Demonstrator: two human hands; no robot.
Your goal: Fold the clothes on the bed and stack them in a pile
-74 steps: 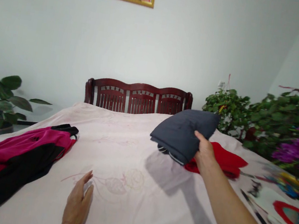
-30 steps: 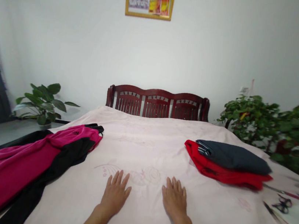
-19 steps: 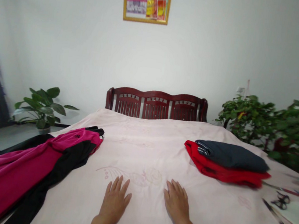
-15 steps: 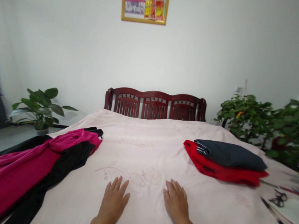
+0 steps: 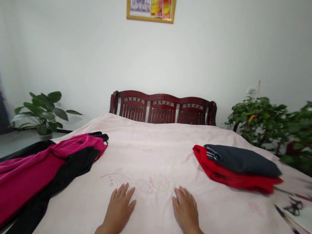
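My left hand and my right hand lie flat, palms down, fingers stretched, on the pale pink cloth that covers the table. Neither hand holds anything. To the right a folded dark grey garment rests on top of a folded red garment. On the left lies an unfolded magenta and black garment, which hangs over the table's edge.
A dark red wooden bench stands behind the table against the white wall. Potted plants stand at the left and the right. Scissors, a pen and papers lie at the right edge.
2.5 s ago my right hand held the folded grey garment above the red one; it now lies on the red one and both hands rest flat on the cloth.
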